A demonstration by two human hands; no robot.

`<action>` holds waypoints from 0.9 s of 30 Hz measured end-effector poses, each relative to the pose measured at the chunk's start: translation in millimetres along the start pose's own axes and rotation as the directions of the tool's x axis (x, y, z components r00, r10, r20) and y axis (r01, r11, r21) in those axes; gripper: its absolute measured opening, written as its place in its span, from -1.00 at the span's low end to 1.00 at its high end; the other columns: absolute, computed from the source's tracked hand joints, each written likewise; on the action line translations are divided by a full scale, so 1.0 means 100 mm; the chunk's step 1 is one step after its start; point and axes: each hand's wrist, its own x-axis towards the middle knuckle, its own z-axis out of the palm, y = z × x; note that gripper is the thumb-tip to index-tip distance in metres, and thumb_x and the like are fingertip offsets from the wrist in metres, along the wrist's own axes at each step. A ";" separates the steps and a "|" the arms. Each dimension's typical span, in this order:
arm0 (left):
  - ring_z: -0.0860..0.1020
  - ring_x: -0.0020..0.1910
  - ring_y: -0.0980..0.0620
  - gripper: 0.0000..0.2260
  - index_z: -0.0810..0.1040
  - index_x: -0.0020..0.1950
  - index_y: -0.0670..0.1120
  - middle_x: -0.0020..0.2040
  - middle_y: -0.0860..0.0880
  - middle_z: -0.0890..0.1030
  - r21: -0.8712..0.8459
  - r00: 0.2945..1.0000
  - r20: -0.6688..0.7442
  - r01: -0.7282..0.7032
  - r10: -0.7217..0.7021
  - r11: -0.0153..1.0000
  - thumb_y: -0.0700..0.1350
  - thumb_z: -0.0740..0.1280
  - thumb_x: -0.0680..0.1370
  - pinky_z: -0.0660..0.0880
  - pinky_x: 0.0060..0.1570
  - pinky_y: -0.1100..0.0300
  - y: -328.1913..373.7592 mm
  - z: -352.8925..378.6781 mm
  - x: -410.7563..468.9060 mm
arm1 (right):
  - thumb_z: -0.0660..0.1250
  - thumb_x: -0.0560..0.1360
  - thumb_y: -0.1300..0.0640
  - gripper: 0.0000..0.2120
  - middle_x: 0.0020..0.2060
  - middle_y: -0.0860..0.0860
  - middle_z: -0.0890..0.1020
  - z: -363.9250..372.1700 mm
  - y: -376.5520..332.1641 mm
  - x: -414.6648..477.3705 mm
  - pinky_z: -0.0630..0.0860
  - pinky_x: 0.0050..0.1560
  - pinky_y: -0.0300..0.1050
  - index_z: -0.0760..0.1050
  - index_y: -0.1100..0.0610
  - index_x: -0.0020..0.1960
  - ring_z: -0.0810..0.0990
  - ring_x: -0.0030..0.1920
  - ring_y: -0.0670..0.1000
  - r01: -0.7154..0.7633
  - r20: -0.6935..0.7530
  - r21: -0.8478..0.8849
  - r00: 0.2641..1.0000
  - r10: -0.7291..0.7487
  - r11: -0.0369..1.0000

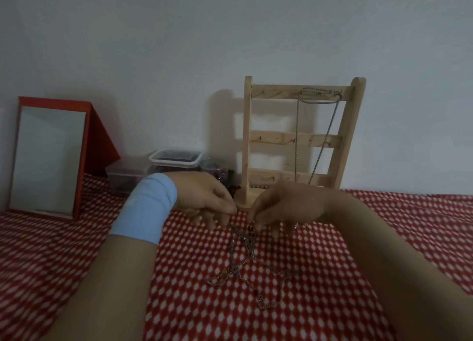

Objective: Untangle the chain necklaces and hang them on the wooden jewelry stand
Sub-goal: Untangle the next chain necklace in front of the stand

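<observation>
1. Tangled chain necklaces point(243, 258) lie on the red-checked cloth point(192, 302), their links too blurred to tell apart.
2. The left hand point(204, 197) and right hand point(284, 207) are close together, fingertips at the tangle's top; I cannot tell if they pinch it.
3. The wooden jewelry stand point(271, 137) has its base partly hidden; one hung chain point(320, 94).

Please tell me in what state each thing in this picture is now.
wooden stand: upright.
silver chain: hangs on the stand's top bar.
tangled chains: knotted, lying on the cloth, top end lifted.
mirror: propped, leaning back.
plastic box: lid on.
left hand: at the chains, hold unclear.
right hand: pinches the chains.
</observation>
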 end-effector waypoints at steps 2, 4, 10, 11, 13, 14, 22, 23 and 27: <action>0.64 -0.08 0.14 -0.83 0.64 0.13 0.06 -0.04 0.10 0.69 0.164 0.990 -0.124 -0.049 0.070 0.985 -0.07 0.39 0.54 0.54 -0.10 0.25 -0.02 0.05 0.11 | 0.41 0.57 0.08 -0.81 0.08 -0.19 0.69 0.07 0.06 0.11 0.57 0.12 -0.18 0.65 -0.16 0.12 0.62 0.04 -0.18 0.021 -0.149 -0.245 0.987 -0.059 0.969; 0.57 0.03 0.20 -0.72 0.63 0.18 0.11 0.03 0.20 0.61 0.276 0.986 -0.152 -0.025 0.069 0.961 -0.06 0.46 0.48 0.45 0.12 0.25 -0.07 0.15 0.23 | 0.46 0.52 0.06 -0.74 0.18 -0.27 0.62 0.19 0.11 0.21 0.40 0.19 -0.27 0.64 -0.19 0.17 0.53 0.12 -0.24 -0.008 -0.122 -0.364 0.992 -0.039 0.931; 0.57 0.08 0.10 -0.85 0.71 -0.01 -0.02 0.03 0.09 0.65 0.286 0.979 -0.198 0.100 -0.044 0.953 -0.04 0.49 0.45 0.48 0.23 0.16 -0.28 0.28 0.48 | 0.48 0.51 -0.02 -0.85 -0.03 -0.23 0.68 0.23 0.20 0.23 0.45 -0.02 -0.36 0.71 -0.08 0.07 0.58 -0.04 -0.27 -0.098 -0.189 -0.350 0.982 0.032 0.932; 0.58 0.09 0.06 -0.84 0.70 0.01 -0.06 0.06 0.04 0.65 0.303 0.967 -0.244 0.141 -0.067 0.942 -0.05 0.46 0.47 0.49 0.23 0.13 -0.34 0.25 0.51 | 0.46 0.52 -0.06 -0.88 -0.05 -0.22 0.68 0.21 0.22 0.23 0.47 -0.01 -0.34 0.70 -0.08 0.03 0.59 -0.04 -0.24 -0.125 -0.209 -0.357 0.977 0.051 0.926; 0.59 0.08 0.00 -0.82 0.68 0.05 -0.12 0.08 -0.03 0.65 0.348 0.933 -0.340 0.240 -0.117 0.906 -0.09 0.39 0.52 0.52 0.19 0.09 -0.45 0.17 0.56 | 0.43 0.54 -0.08 -0.90 -0.08 -0.19 0.65 0.19 0.28 0.23 0.50 0.00 -0.29 0.67 -0.09 -0.03 0.59 -0.05 -0.20 -0.197 -0.290 -0.382 0.953 0.085 0.903; 0.60 0.06 -0.02 -0.83 0.67 0.05 -0.13 0.08 -0.06 0.65 0.362 0.918 -0.373 0.280 -0.137 0.889 -0.11 0.37 0.52 0.54 0.17 0.07 -0.50 0.14 0.57 | 0.43 0.54 -0.07 -0.90 -0.07 -0.17 0.64 0.18 0.31 0.24 0.48 0.00 -0.28 0.66 -0.07 -0.02 0.58 -0.04 -0.17 -0.238 -0.334 -0.399 0.937 0.102 0.886; 0.56 -0.11 0.22 -0.94 0.69 -0.07 0.02 -0.14 0.20 0.62 0.236 0.956 -0.275 -0.037 0.103 0.971 -0.09 0.45 0.48 0.47 0.04 0.29 -0.18 0.25 0.44 | 0.48 0.49 0.00 -0.85 -0.10 -0.26 0.51 0.19 0.24 0.26 0.45 -0.06 -0.28 0.58 -0.18 0.02 0.47 -0.10 -0.23 -0.190 -0.388 -0.462 0.922 -0.005 0.866; 0.57 -0.08 0.21 -0.92 0.70 -0.06 0.02 -0.12 0.19 0.64 0.243 0.966 -0.235 -0.052 0.111 0.969 -0.07 0.46 0.47 0.48 0.07 0.28 -0.14 0.30 0.44 | 0.48 0.50 0.02 -0.85 -0.08 -0.25 0.55 0.21 0.21 0.26 0.45 -0.07 -0.30 0.59 -0.17 0.02 0.49 -0.10 -0.23 -0.131 -0.375 -0.439 0.926 -0.050 0.889; 0.58 -0.03 0.15 -0.86 0.71 -0.03 0.00 -0.06 0.13 0.65 0.312 0.978 -0.196 -0.010 0.074 0.950 -0.02 0.49 0.44 0.45 0.05 0.28 -0.12 0.45 0.46 | 0.42 0.56 0.08 -0.82 0.06 -0.19 0.67 0.34 0.14 0.31 0.44 0.00 -0.39 0.69 -0.10 0.13 0.55 -0.05 -0.23 -0.034 -0.312 -0.447 0.943 -0.120 0.894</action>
